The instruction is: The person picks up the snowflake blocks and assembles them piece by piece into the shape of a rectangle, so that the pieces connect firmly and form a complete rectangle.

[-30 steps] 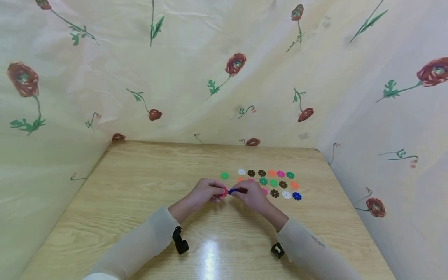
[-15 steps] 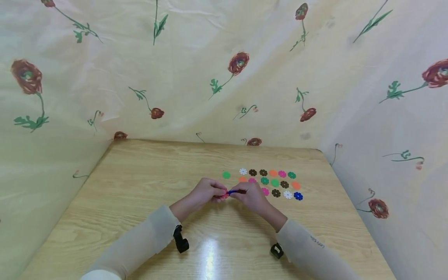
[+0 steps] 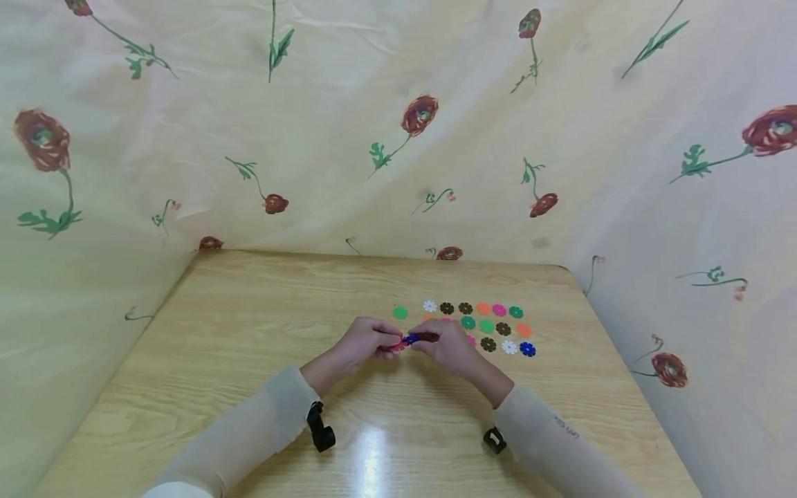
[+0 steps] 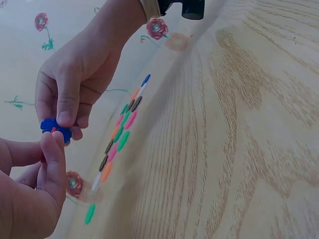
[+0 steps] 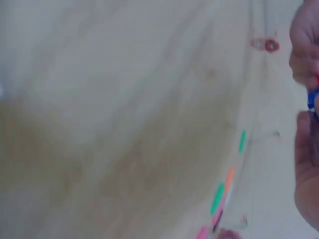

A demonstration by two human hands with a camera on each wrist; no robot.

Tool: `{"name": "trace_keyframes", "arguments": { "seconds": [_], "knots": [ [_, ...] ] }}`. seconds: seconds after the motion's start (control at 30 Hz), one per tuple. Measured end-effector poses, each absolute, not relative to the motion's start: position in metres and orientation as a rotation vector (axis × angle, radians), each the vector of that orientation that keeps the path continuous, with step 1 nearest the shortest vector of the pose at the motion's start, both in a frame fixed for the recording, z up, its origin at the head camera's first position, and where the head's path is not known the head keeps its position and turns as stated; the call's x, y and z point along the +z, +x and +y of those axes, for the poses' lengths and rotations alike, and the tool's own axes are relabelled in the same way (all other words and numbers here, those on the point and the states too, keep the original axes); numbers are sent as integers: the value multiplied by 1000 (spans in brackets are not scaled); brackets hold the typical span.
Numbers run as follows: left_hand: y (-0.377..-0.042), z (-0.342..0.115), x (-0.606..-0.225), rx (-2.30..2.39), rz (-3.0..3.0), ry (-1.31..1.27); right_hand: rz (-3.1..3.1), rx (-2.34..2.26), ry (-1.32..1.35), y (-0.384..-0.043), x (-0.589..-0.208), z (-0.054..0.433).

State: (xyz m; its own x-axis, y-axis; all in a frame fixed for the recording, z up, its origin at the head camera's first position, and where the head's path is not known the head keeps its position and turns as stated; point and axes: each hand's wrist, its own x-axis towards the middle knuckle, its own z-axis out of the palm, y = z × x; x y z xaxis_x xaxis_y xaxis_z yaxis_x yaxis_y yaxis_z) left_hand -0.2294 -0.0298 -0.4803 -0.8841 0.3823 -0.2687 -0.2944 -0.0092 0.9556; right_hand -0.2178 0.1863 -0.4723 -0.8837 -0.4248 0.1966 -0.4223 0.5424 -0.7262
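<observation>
My left hand [image 3: 366, 342] pinches a pinkish-red flower-shaped disc [image 3: 396, 345] between thumb and fingers, above the table. Facing it, my right hand [image 3: 450, 348] pinches a blue flower-shaped disc [image 4: 56, 129] by its edge. The two discs meet between my fingertips; in the left wrist view a bit of red shows against the blue one. How deeply they are joined is hidden by the fingers. Only the edges of both hands appear in the right wrist view, with the blue disc between them.
Several flower discs in white, brown, orange, pink, green and blue lie in rows on the wooden table [image 3: 261, 304], beyond and right of my hands. A lone light green disc [image 3: 400, 312] lies left of them. Flower-patterned cloth [image 3: 336, 138] surrounds the table.
The blue disc has turned in my right fingers, showing more of its face now than half a second ago. Both hands stay in nearly the same place.
</observation>
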Motion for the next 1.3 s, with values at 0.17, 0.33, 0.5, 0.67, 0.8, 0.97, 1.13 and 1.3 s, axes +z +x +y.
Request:
{"name": "trace_keyframes", "arguments": {
  "seconds": [0.17,0.33,0.5,0.67,0.8,0.97,1.13,1.3],
  "knots": [
    [-231,-32,-483,1939,1807,58,2762,-1200,-484,-233,-471,215],
    [-231,-35,-483,1916,1813,52,2852,-914,-365,-250,-484,240],
    [-230,-36,-486,1906,1820,47,2892,-587,-359,-255,-497,243],
    [-229,-35,-489,1913,1822,44,2944,-467,-350,-253,-499,235],
    [-230,-34,-490,1916,1829,41,2955,-445,-341,-251,-496,231],
    [-232,-35,-492,1907,1833,24,2943,-473,-305,-251,-494,230],
    [-233,-37,-493,1899,1834,21,2934,-503,-272,-251,-493,227],
    [-234,-38,-494,1897,1842,31,2907,-515,-311,-249,-492,222]
  ]
}}
